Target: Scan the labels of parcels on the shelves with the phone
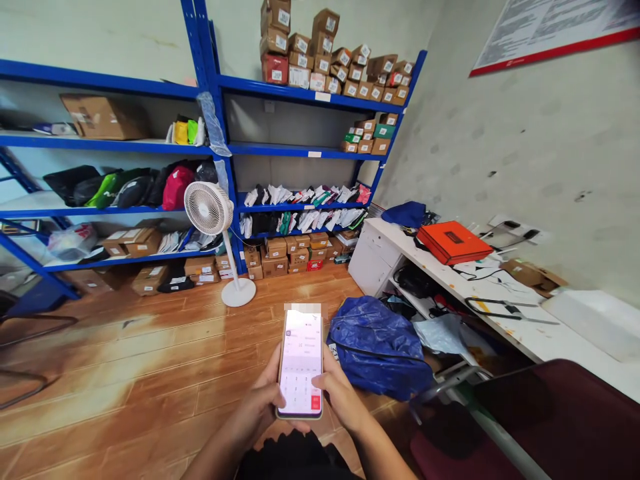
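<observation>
A lit smartphone point(301, 363) stands upright in both my hands, low in the middle of the head view. Its screen shows a number keypad with a red key at the lower right; the finer text is too small to read. My left hand point(267, 390) wraps the phone's left edge, with the thumb by the keypad's lower left. Round the right edge curls my right hand point(340, 390), its thumb tip over the keypad's right side. The fingers behind the phone are mostly hidden.
Blue shelving point(310, 152) with boxes and bagged parcels lines the back wall. A white standing fan point(209, 208) is before it. To the right are a blue bag point(380, 343) on the floor, a white desk point(450, 293) bearing an orange box point(453, 242), and a dark red chair point(560, 413).
</observation>
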`<state>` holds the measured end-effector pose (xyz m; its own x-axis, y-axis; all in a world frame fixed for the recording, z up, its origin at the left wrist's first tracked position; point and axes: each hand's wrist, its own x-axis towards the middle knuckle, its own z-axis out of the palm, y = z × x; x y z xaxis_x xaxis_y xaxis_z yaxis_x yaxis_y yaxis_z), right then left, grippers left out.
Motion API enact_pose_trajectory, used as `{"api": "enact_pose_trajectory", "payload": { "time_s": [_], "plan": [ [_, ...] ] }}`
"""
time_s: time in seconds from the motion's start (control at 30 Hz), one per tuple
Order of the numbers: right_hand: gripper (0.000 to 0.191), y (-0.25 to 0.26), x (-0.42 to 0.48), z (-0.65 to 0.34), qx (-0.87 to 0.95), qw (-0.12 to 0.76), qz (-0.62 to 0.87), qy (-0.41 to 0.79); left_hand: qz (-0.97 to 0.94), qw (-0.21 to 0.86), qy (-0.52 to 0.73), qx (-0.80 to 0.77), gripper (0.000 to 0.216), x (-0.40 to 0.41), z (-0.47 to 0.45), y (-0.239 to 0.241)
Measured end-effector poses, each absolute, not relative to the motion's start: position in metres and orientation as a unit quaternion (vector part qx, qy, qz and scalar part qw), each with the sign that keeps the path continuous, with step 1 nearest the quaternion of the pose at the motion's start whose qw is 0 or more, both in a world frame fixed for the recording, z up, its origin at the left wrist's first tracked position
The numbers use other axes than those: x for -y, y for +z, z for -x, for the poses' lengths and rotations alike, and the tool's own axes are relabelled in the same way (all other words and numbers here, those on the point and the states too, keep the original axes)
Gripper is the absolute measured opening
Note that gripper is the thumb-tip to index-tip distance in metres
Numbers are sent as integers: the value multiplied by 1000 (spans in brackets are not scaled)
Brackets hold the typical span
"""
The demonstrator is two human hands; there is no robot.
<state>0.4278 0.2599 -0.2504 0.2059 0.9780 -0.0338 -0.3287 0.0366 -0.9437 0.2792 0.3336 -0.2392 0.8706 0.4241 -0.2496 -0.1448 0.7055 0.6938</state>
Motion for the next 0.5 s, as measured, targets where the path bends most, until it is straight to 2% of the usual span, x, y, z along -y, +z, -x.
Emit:
{"api": "enact_pose_trajectory", "payload": {
  "time_s": [0.3, 0.4, 0.5],
  "plan": [
    [49, -249, -277, -417, 316, 630, 478, 523, -372, 893, 146, -209, 105, -349, -270, -250],
    [42, -262, -288, -414, 303, 633, 487, 520, -340, 910, 143, -188, 105, -360, -265, -256],
    [46, -287, -300, -416, 276, 640, 478, 534, -300, 925, 140, -187, 106, -373, -269, -275]
  ]
}}
